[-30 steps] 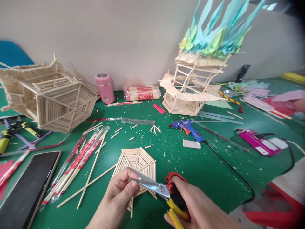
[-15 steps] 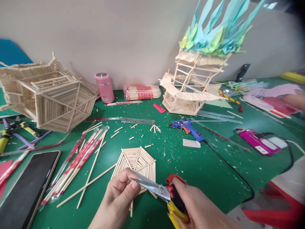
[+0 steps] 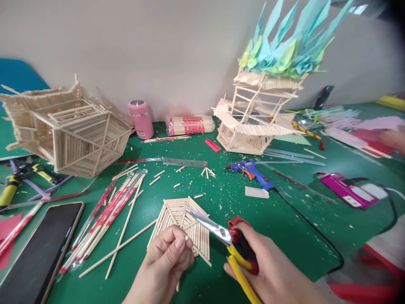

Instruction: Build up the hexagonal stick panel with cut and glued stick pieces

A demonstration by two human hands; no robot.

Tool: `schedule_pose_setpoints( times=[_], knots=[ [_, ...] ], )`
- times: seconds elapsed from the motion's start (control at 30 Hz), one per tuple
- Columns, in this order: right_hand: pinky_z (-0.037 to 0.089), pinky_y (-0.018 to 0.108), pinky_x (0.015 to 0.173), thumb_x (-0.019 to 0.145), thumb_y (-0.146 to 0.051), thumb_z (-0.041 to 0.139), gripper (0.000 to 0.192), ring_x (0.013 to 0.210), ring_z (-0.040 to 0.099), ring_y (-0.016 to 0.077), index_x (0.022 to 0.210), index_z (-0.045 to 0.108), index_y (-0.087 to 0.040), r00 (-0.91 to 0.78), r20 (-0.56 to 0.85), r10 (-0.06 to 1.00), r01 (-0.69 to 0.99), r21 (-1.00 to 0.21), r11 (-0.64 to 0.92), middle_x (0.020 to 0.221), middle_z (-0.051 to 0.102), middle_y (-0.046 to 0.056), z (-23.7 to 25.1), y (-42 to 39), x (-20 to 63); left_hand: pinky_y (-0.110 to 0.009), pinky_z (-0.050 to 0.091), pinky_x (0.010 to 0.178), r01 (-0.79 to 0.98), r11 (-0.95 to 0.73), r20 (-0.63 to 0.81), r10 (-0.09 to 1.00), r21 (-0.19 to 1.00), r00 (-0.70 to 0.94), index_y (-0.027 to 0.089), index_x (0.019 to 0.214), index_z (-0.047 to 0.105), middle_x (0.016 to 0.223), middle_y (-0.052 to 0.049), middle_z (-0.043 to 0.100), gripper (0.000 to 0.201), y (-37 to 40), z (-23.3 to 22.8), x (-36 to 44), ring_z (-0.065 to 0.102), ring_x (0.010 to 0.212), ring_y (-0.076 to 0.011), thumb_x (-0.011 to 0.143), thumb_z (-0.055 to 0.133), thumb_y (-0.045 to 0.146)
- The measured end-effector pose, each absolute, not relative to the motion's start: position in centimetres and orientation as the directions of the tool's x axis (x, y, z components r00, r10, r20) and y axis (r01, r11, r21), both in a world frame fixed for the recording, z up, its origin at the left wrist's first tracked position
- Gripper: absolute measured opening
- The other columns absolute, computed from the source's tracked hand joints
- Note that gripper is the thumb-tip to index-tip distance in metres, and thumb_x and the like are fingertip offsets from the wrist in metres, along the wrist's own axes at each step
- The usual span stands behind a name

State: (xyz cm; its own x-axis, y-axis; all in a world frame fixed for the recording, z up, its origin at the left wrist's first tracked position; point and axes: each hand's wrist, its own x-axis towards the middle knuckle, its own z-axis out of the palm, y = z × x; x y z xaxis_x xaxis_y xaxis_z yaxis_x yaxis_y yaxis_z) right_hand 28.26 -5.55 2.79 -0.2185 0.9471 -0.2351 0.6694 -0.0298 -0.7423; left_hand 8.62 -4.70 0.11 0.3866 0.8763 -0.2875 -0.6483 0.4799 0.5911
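My left hand (image 3: pixel 166 264) is closed in a pinch on a wooden stick (image 3: pixel 187 238); only its pale tip shows, the rest is hidden by my fingers. My right hand (image 3: pixel 267 259) grips scissors (image 3: pixel 218 230) with red-black and yellow handles. Their blades point up and left, just above the web-like stick panel (image 3: pixel 201 223), and stand apart from the pinched stick. That panel, made of short sticks glued in a many-sided shape, lies flat on the green table (image 3: pixel 278 230), partly hidden behind my left hand.
Loose sticks (image 3: pixel 126 228), wrapped chopsticks (image 3: pixel 107 215) and a phone (image 3: pixel 41 249) lie left. Behind stand a stick lantern-like frame (image 3: pixel 91 143), a pink flask (image 3: pixel 141 120) and a paper-topped stick tower (image 3: pixel 243 126). A blue glue gun (image 3: pixel 249 169) trails its cord rightward. Another person's hand (image 3: pixel 392 137) shows far right.
The scissors have moved away from my left fingertips, up and to the right, and the handles have spread a little. My left hand keeps its pinch, with the stick's tip now showing.
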Motion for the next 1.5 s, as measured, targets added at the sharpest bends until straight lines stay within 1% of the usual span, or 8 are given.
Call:
schedule_pose_setpoints(
  times=[0.07, 0.2, 0.33, 0.47, 0.6, 0.87, 1.27, 1.5],
  knots=[
    [0.038, 0.02, 0.041, 0.072, -0.026, 0.056, 0.019, 0.046, 0.049, 0.0101, 0.084, 0.043, -0.021, -0.244, -0.211, 0.947, 0.689, -0.724, 0.016, 0.059, 0.053, -0.005, 2.8, -5.8, 28.2, -0.022, 0.02, 0.05, -0.663, 0.475, -0.282, 0.88, 0.579, 0.383, 0.015, 0.069, 0.061, 0.049, 0.008, 0.03, 0.022, -4.6, 0.2, 8.6, 0.023, 0.046, -0.0036, 0.076, 0.066, 0.035],
    [0.047, 0.028, 0.048, 0.068, -0.026, 0.057, 0.02, 0.057, 0.059, 0.0181, 0.082, 0.044, -0.021, -0.271, -0.163, 0.949, 0.803, -0.582, 0.129, 0.068, 0.06, 0.003, 3.3, -6.0, 28.4, -0.02, 0.021, 0.05, -0.675, 0.459, -0.273, 0.888, 0.578, 0.37, 0.016, 0.07, 0.061, 0.051, 0.007, 0.034, 0.02, -4.7, 0.3, 8.4, 0.025, 0.047, -0.004, 0.075, 0.067, 0.034],
    [0.051, 0.035, 0.051, 0.065, -0.028, 0.059, 0.023, 0.061, 0.061, 0.0241, 0.081, 0.045, -0.021, -0.309, -0.113, 0.944, 0.842, -0.494, 0.216, 0.069, 0.061, 0.007, 3.6, -6.0, 28.5, -0.019, 0.03, 0.058, -0.634, 0.469, -0.301, 0.882, 0.614, 0.361, 0.019, 0.075, 0.064, 0.056, 0.005, 0.043, 0.017, -4.8, -0.2, 7.9, 0.038, 0.055, -0.0058, 0.072, 0.07, 0.034],
    [0.052, 0.035, 0.051, 0.065, -0.029, 0.059, 0.023, 0.061, 0.062, 0.024, 0.081, 0.045, -0.021, -0.317, -0.105, 0.943, 0.844, -0.484, 0.23, 0.069, 0.062, 0.007, 3.4, -6.3, 28.5, -0.024, 0.038, 0.07, -0.606, 0.479, -0.321, 0.877, 0.635, 0.357, 0.021, 0.075, 0.065, 0.067, 0.001, 0.058, 0.014, -4.8, -0.6, 7.7, 0.052, 0.067, -0.0106, 0.071, 0.071, 0.032],
    [0.053, 0.038, 0.054, 0.065, -0.03, 0.059, 0.025, 0.062, 0.061, 0.0249, 0.082, 0.045, -0.02, -0.312, -0.131, 0.941, 0.847, -0.487, 0.213, 0.071, 0.062, 0.009, 3.4, -6.4, 28.6, -0.024, 0.041, 0.075, -0.605, 0.469, -0.297, 0.882, 0.643, 0.367, 0.02, 0.076, 0.066, 0.074, 0.0, 0.065, 0.012, -4.6, -0.5, 7.7, 0.057, 0.071, -0.0111, 0.071, 0.071, 0.03],
    [0.052, 0.034, 0.05, 0.063, -0.028, 0.062, 0.024, 0.058, 0.061, 0.0232, 0.079, 0.046, -0.02, -0.317, -0.164, 0.934, 0.845, -0.495, 0.2, 0.068, 0.062, 0.007, 3.4, -6.3, 28.5, -0.024, 0.041, 0.073, -0.575, 0.452, -0.302, 0.89, 0.682, 0.342, 0.019, 0.074, 0.065, 0.071, 0.0, 0.064, 0.014, -4.8, -0.4, 7.8, 0.057, 0.07, -0.0117, 0.07, 0.072, 0.031],
    [0.049, 0.034, 0.046, 0.074, -0.032, 0.052, 0.025, 0.053, 0.063, 0.0256, 0.086, 0.05, -0.011, -0.423, -0.15, 0.894, 0.865, -0.361, 0.349, 0.061, 0.063, 0.01, 3.0, -6.8, 28.2, -0.026, 0.041, 0.073, -0.551, 0.396, -0.269, 0.916, 0.734, 0.299, 0.019, 0.073, 0.064, 0.07, 0.0, 0.064, 0.013, -5.0, -0.2, 7.9, 0.057, 0.071, -0.0137, 0.073, 0.069, 0.03],
    [0.041, 0.03, 0.047, 0.078, -0.033, 0.047, 0.018, 0.053, 0.058, 0.0206, 0.085, 0.045, -0.016, -0.387, -0.284, 0.877, 0.852, -0.473, 0.223, 0.064, 0.061, 0.007, 2.8, -6.0, 27.8, -0.025, 0.039, 0.072, -0.565, 0.425, -0.27, 0.901, 0.708, 0.339, 0.018, 0.071, 0.063, 0.07, 0.0, 0.06, 0.014, -5.1, 0.2, 8.4, 0.052, 0.069, -0.0116, 0.076, 0.066, 0.03]
  ],
)
